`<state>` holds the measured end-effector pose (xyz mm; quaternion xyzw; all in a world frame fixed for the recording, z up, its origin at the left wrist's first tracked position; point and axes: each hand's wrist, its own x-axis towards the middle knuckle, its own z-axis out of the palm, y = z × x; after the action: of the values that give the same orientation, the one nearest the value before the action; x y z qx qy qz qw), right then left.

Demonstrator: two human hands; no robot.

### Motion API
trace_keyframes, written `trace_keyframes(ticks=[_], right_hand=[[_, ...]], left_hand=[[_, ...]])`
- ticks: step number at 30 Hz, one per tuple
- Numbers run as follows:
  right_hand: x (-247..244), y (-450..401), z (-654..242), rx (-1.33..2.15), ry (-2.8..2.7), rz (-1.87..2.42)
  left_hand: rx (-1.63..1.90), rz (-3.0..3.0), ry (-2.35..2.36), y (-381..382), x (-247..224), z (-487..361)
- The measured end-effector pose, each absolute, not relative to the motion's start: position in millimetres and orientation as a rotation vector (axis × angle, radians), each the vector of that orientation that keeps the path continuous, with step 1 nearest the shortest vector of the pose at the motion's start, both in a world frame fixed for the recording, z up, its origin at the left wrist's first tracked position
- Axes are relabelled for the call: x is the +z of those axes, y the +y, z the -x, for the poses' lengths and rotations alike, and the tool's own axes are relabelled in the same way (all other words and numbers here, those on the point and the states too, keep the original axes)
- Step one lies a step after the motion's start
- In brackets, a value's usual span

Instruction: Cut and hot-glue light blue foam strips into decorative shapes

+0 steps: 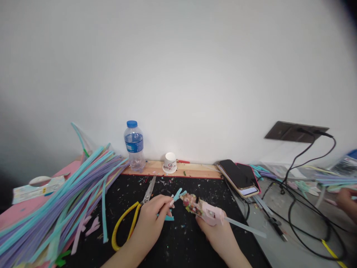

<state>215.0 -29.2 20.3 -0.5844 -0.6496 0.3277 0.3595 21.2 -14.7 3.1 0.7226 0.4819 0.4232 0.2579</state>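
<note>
My left hand [153, 214] pinches a short light-blue pipe cleaner piece [177, 194], bent or forked at its top. In my right hand [219, 236] is a pink hot glue gun [211, 213], its nozzle end crusted with coloured bits. A translucent glue stick [247, 227] pokes out of its rear. The nozzle tip is at or very near the blue piece; whether they touch I cannot tell. Yellow-handled scissors [125, 223] lie open beside my left hand, on the black mat [178, 245]. Another blue piece [169, 218] shows below my left fingers.
At left lies a large bundle of purple, blue and pink pipe cleaners [83, 193]. A water bottle [134, 147] and paper cup [170, 162] stand by the wall. To the right are phones [240, 175], black cables [290, 201], a wall socket [292, 131] and another person's hand [347, 201].
</note>
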Motion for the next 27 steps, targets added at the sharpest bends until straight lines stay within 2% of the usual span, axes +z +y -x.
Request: trace_keyframes(ticks=[27], right_hand=[[12.6, -26.7, -219.6, 0.789, -1.661, 1.538]], left_hand=[[1.126, -1.937, 1.297, -13.1, 2.7, -22.2]])
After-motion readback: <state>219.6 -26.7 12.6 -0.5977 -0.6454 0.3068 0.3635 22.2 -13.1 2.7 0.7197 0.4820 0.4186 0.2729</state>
